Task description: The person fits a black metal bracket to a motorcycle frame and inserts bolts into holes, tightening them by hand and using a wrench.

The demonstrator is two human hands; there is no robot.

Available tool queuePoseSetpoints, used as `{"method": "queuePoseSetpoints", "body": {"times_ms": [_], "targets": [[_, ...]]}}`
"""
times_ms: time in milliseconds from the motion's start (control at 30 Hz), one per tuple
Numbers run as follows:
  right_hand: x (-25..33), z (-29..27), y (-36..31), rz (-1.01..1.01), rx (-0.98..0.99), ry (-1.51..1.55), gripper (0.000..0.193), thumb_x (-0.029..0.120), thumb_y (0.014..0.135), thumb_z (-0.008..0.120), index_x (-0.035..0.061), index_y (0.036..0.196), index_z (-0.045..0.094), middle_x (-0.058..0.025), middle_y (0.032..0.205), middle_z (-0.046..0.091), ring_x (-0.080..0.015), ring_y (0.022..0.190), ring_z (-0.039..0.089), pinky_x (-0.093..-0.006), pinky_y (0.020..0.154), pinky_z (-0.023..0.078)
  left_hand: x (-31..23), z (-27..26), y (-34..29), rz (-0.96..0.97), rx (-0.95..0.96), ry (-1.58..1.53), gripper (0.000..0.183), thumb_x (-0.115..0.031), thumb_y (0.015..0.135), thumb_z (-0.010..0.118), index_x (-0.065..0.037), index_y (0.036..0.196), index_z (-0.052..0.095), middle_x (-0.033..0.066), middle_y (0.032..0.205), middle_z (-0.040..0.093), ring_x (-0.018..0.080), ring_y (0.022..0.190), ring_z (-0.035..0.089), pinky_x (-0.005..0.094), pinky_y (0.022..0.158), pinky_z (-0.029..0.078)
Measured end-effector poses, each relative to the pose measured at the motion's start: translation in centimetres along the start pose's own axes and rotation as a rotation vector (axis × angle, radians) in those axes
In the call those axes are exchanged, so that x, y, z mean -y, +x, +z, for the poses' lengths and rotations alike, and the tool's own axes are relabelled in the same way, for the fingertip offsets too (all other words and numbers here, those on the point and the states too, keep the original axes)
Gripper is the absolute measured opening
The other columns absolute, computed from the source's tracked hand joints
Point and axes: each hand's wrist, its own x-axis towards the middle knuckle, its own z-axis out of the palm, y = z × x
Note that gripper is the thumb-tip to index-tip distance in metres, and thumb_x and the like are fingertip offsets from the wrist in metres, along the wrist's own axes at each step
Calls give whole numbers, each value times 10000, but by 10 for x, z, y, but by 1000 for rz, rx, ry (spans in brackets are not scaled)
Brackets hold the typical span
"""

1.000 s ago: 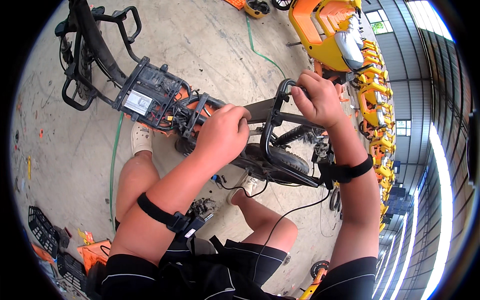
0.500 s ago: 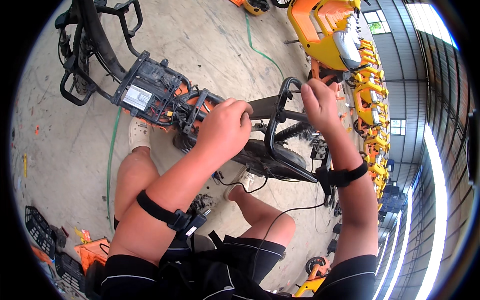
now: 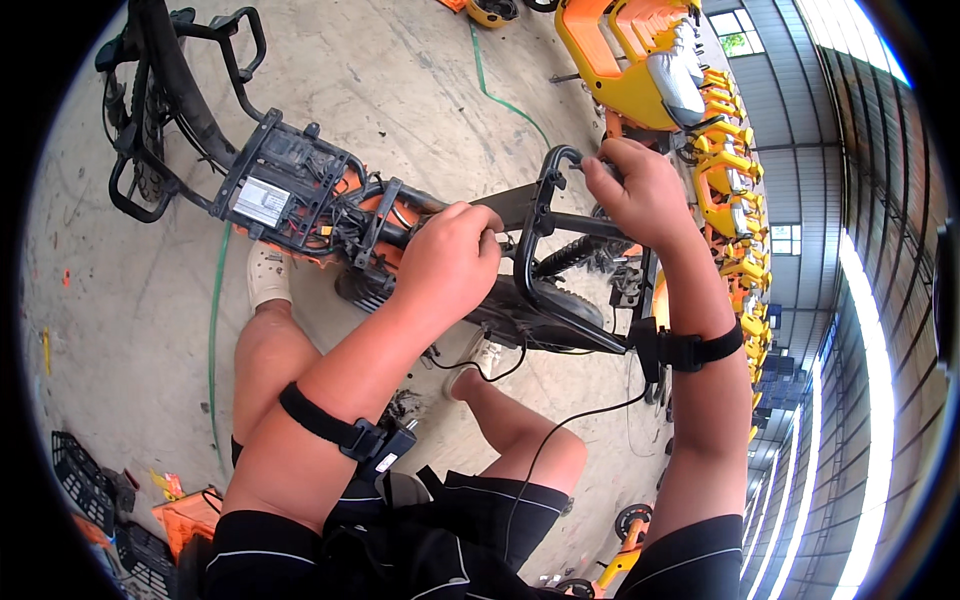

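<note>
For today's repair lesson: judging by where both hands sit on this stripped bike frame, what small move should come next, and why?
Probably steady the black rear rack with the right hand, which grips its top bar, while the left hand works on the frame tube it presses. What its fingers hold is hidden.

The left hand (image 3: 450,255) rests on the black bike frame (image 3: 400,215); the right hand (image 3: 640,190) grips its rear rack (image 3: 545,250).

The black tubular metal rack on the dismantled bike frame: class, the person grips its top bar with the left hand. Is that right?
Not quite. The head view shows the right hand gripping the black tubular metal rack; the left hand rests lower, at the orange-and-black frame.
</note>
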Motion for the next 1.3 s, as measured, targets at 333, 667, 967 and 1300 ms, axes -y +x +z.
{"method": "queuePoseSetpoints", "body": {"times_ms": [333,667,967,1300], "targets": [[6,8,-4,-94,-6,-86,331,360,915,641,33,865,636,-140,812,622,-387,755,639,-466,667,502,0,0,-2,27,-10,-25,131,-66,908,605,-17,1007,675,139,991,658,310,848,676,389,741,530],[-2,-8,17,-462,83,-72,202,242,910,652,45,917,606,-118,882,610,-349,847,605,-457,753,499,-1,2,-3,23,-1,-24,136,-59,903,603,-9,1006,676,151,997,663,320,855,675,393,754,535],[-1,4,22,-468,86,-86,198,206,913,652,48,809,597,-110,776,598,-333,788,606,-446,690,496,-1,-8,0,6,-18,1,129,-76,908,612,-30,1007,680,134,1001,664,312,838,679,391,741,537],[-1,17,25,-441,-55,30,264,184,925,623,47,702,585,-121,671,578,-356,678,595,-453,622,480,-2,-5,3,12,-21,-21,133,-79,900,612,-19,1001,676,144,980,668,328,855,674,408,755,538]]}}
